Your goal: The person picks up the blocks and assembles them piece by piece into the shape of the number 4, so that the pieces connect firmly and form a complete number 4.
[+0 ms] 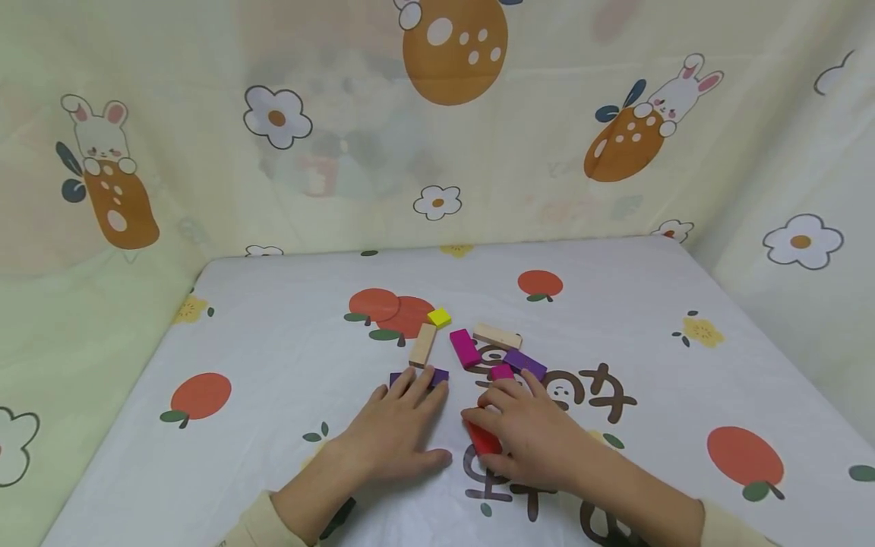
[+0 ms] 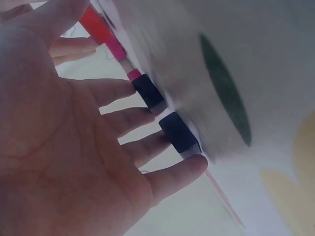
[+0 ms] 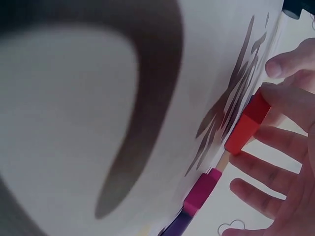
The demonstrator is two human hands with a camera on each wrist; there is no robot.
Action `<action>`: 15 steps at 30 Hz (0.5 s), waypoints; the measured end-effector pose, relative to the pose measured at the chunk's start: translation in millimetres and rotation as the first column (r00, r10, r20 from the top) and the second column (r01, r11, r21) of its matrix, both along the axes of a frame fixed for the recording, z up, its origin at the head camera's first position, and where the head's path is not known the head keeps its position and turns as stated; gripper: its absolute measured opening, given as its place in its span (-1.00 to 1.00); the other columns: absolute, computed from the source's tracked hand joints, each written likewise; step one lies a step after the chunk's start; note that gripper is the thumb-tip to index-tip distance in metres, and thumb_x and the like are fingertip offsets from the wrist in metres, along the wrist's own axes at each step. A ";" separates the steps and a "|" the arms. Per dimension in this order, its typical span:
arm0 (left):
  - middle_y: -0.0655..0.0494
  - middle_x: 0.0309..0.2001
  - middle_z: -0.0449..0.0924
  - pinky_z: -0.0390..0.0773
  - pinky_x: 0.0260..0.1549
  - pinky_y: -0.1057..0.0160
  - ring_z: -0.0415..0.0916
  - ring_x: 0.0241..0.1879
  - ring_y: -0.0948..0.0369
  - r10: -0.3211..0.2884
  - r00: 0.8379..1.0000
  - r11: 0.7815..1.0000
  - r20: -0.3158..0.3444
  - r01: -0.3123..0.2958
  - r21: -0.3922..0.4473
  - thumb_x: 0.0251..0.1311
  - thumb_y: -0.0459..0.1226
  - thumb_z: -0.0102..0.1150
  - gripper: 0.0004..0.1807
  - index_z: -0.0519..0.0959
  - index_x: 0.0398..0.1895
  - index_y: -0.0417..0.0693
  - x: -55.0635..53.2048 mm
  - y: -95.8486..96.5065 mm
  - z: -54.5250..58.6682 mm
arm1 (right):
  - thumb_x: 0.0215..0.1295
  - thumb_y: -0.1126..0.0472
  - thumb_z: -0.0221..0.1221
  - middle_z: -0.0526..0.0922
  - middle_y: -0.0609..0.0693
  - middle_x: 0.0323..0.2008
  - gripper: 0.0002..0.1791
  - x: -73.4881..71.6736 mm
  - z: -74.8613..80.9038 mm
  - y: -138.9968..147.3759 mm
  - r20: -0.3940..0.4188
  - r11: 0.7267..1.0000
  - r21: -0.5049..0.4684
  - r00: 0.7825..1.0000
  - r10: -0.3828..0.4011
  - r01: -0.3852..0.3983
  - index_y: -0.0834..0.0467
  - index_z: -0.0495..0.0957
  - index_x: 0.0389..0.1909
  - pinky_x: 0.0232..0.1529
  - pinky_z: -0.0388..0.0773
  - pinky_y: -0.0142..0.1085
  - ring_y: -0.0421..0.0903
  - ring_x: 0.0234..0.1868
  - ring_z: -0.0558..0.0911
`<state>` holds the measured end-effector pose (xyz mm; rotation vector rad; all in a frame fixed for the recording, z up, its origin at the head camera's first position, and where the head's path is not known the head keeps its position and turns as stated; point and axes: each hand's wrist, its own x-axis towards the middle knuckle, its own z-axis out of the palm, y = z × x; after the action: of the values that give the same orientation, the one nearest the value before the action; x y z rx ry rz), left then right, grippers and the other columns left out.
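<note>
My left hand lies palm down with its fingers spread. Its fingertips rest at dark purple blocks, which they partly cover; the left wrist view shows two of them, a purple block and another purple block, end towards end. To the right, my right hand holds a red block between thumb and fingers, down on the cloth. Just past its fingertips lies a small magenta block, with a purple block beside it.
Beyond the hands lie a longer magenta block, a plain wooden block, another wooden block and a yellow block. A white printed cloth covers the table. Patterned curtains stand behind and at both sides.
</note>
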<state>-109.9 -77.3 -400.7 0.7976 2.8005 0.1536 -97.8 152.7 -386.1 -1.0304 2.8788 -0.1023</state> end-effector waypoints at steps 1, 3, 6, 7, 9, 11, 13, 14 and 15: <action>0.05 0.68 0.00 0.30 0.41 -0.33 -0.03 0.64 -0.10 0.001 1.000 1.000 -0.001 -0.001 0.000 0.20 0.35 0.18 0.01 0.15 0.65 0.18 -0.1 -0.1 -0.2 | 0.19 -0.19 0.41 0.65 -0.10 0.10 -0.38 1.3 0.5 -0.4 0.001 1.000 0.000 1.000 -0.004 0.004 -0.11 0.62 0.27 0.42 0.20 0.42 0.07 0.34 0.48; 0.05 0.68 0.00 0.30 0.41 -0.33 -0.03 0.64 -0.10 -0.001 1.000 1.000 -0.004 0.001 0.003 0.20 0.35 0.18 0.01 0.15 0.65 0.18 -0.1 -0.1 -0.5 | 0.18 -0.20 0.42 0.66 -0.10 0.09 -0.38 3.9 1.6 -1.6 0.000 1.000 -0.001 1.000 -0.010 0.010 -0.11 0.63 0.25 0.42 0.18 0.44 0.07 0.33 0.48; 0.06 0.68 -0.01 0.30 0.42 -0.32 -0.04 0.64 -0.10 -0.001 1.000 1.000 -0.007 0.001 0.001 0.21 0.35 0.17 0.01 0.15 0.65 0.19 -0.3 0.3 -1.4 | 0.17 -0.21 0.42 0.67 -0.09 0.06 -0.40 7.9 1.8 -2.6 -0.025 1.000 -0.004 1.000 -0.008 0.008 -0.10 0.64 0.22 0.42 0.17 0.45 0.05 0.29 0.50; 0.06 0.68 -0.01 0.30 0.42 -0.32 -0.04 0.64 -0.10 0.000 1.000 1.000 -0.009 0.000 0.000 0.21 0.35 0.17 0.01 0.15 0.65 0.19 -0.4 0.4 -1.6 | 0.17 -0.21 0.42 0.67 -0.09 0.05 -0.40 9.0 1.6 -2.9 -0.034 1.000 -0.003 0.999 -0.007 0.007 -0.10 0.65 0.21 0.42 0.17 0.45 0.04 0.28 0.51; 0.06 0.68 -0.01 0.30 0.42 -0.32 -0.04 0.64 -0.10 0.001 1.000 1.000 -0.010 -0.001 0.000 0.21 0.35 0.17 0.01 0.14 0.65 0.19 -0.3 0.5 -1.9 | 0.17 -0.22 0.42 0.67 -0.09 0.02 -0.41 10.6 1.4 -3.3 -0.055 1.000 -0.001 0.998 -0.003 0.003 -0.10 0.65 0.20 0.42 0.18 0.45 0.03 0.25 0.52; 0.06 0.68 -0.02 0.29 0.42 -0.32 -0.05 0.65 -0.10 0.003 1.000 1.000 -0.009 -0.003 -0.001 0.21 0.35 0.17 0.01 0.14 0.65 0.19 -0.1 0.4 -1.9 | 0.18 -0.23 0.40 0.67 -0.09 0.01 -0.42 11.6 1.2 -3.6 -0.061 1.000 0.002 0.998 -0.004 0.004 -0.11 0.66 0.19 0.42 0.18 0.44 0.02 0.23 0.52; 0.05 0.68 -0.02 0.29 0.42 -0.32 -0.04 0.64 -0.10 0.003 1.000 1.000 -0.007 -0.003 0.000 0.21 0.35 0.17 0.01 0.14 0.65 0.18 0.1 0.1 -1.5 | 0.18 -0.25 0.39 0.67 -0.09 -0.02 -0.42 11.7 1.0 -4.2 -0.056 1.000 0.008 0.998 -0.004 0.004 -0.11 0.66 0.18 0.42 0.19 0.44 0.01 0.20 0.53; 0.05 0.68 -0.02 0.29 0.42 -0.32 -0.04 0.64 -0.10 0.002 1.000 1.000 -0.007 -0.002 0.001 0.21 0.35 0.17 0.01 0.15 0.65 0.18 0.3 -0.1 -1.1 | 0.18 -0.27 0.38 0.67 -0.09 -0.03 -0.42 11.7 1.0 -4.6 -0.050 1.000 0.011 0.999 -0.003 0.004 -0.11 0.66 0.18 0.41 0.19 0.44 0.00 0.19 0.53; 0.05 0.68 -0.01 0.30 0.42 -0.32 -0.04 0.64 -0.10 0.001 1.000 1.000 -0.008 -0.001 0.002 0.21 0.35 0.17 0.01 0.15 0.65 0.17 0.3 -0.4 -0.9 | 0.18 -0.28 0.38 0.66 -0.09 -0.03 -0.42 11.7 0.7 -4.8 -0.044 1.000 0.014 0.999 -0.003 0.003 -0.12 0.66 0.18 0.42 0.19 0.44 -0.01 0.17 0.53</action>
<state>-109.6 -77.7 -401.6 0.7986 2.8086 0.1536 -86.1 147.8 -385.5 -1.0390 2.9158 -0.0603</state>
